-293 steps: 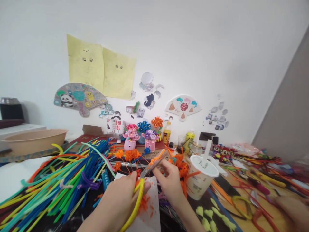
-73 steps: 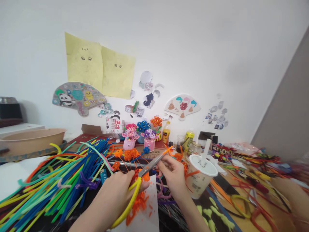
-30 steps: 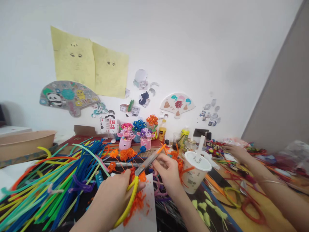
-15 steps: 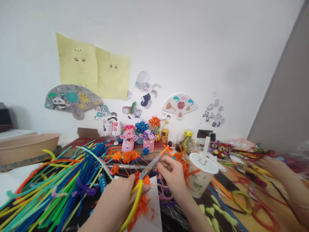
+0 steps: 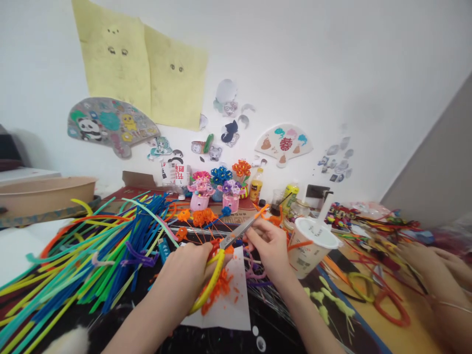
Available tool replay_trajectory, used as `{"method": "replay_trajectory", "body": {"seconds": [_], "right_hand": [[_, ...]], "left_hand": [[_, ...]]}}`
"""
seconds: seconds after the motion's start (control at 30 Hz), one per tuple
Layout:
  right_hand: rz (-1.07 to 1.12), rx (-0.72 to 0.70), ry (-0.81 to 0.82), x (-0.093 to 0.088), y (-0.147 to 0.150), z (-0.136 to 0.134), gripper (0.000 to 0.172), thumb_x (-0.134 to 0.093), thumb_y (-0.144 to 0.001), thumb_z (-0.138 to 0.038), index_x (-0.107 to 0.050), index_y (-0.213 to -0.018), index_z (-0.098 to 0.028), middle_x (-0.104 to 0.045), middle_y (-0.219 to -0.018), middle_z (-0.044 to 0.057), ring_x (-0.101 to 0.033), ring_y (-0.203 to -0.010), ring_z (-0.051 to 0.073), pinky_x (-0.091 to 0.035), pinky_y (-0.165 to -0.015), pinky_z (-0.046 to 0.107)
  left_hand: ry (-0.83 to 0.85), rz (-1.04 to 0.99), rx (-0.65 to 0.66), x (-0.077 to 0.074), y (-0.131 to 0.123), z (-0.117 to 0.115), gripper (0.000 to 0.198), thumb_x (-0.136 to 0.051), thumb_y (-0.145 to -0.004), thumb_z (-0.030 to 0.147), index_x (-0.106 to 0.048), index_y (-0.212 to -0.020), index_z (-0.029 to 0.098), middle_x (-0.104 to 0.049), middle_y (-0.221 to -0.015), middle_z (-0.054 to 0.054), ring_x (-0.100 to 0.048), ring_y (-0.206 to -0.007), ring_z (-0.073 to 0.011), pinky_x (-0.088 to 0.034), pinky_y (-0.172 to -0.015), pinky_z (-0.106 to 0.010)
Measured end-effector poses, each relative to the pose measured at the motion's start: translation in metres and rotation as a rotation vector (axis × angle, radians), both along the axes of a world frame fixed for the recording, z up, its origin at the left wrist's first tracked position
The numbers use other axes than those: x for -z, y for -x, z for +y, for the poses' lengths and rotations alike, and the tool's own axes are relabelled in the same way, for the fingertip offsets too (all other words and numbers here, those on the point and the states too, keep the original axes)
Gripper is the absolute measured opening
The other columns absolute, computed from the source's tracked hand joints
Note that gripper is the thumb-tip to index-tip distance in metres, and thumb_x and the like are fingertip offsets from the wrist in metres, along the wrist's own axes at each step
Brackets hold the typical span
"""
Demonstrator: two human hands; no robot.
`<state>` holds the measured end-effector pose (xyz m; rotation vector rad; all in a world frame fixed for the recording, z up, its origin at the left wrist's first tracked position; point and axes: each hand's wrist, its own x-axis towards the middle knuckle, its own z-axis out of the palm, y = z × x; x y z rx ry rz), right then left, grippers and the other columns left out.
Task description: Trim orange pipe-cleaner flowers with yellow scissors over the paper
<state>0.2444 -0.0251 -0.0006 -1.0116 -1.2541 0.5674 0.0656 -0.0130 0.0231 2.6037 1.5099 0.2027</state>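
Yellow-handled scissors point(image 5: 211, 281) sit in the person's left hand point(image 5: 180, 270), its fingers point(image 5: 195, 258) curled closed round the handle, the steel blades point(image 5: 236, 236) angled up and away. The right hand point(image 5: 271, 248) is just beside the blades, its fingertips point(image 5: 256, 227) pinching an orange pipe cleaner point(image 5: 262, 211). Below lies a white paper sheet point(image 5: 236, 312) scattered with orange clippings point(image 5: 221, 290). A heap of multicoloured pipe cleaners point(image 5: 92, 260) spreads left; a lidded plastic cup point(image 5: 311, 248) stands right. Farther right, another person's hands point(image 5: 424, 263) rest above a wooden tabletop point(image 5: 416, 334). Beyond, pink pots of pipe-cleaner flowers point(image 5: 199, 201) stand against a white wall point(image 5: 332, 73).
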Motion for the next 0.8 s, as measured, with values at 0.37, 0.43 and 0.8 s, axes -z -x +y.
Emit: {"method": "replay_trajectory", "body": {"seconds": [0.37, 0.43, 0.8], "right_hand": [[0.011, -0.010, 0.009, 0.0013, 0.0018, 0.0003, 0.015, -0.063, -0.077, -0.029, -0.062, -0.071, -0.016, -0.058, -0.055, -0.002, -0.046, -0.041, 0.007, -0.037, -0.041, 0.018], [0.015, -0.011, 0.004, 0.0008, 0.0022, 0.0003, 0.015, -0.063, -0.078, -0.029, -0.062, -0.070, -0.016, -0.058, -0.055, -0.002, -0.046, -0.041, 0.007, -0.037, -0.041, 0.018], [0.010, -0.009, 0.005, -0.0014, 0.0064, -0.0010, 0.015, -0.062, -0.075, -0.025, -0.059, -0.063, -0.016, -0.058, -0.053, -0.002, -0.046, -0.041, 0.007, -0.038, -0.041, 0.017]], "left_hand": [[0.027, -0.088, -0.037, -0.0031, 0.0007, -0.0071, 0.033, -0.037, -0.087, 0.047, -0.053, -0.088, 0.019, -0.069, -0.086, -0.010, -0.068, -0.078, -0.0299, -0.047, -0.062, -0.035], [0.013, -0.081, -0.046, -0.0036, 0.0009, -0.0068, 0.036, -0.035, -0.087, 0.050, -0.054, -0.087, 0.019, -0.069, -0.084, -0.010, -0.068, -0.078, -0.0314, -0.048, -0.063, -0.037], [-0.009, -0.015, -0.018, -0.0028, -0.0034, -0.0074, 0.047, -0.026, -0.090, 0.051, -0.057, -0.093, 0.016, -0.070, -0.080, -0.013, -0.068, -0.078, -0.0330, -0.049, -0.065, -0.041]]}}
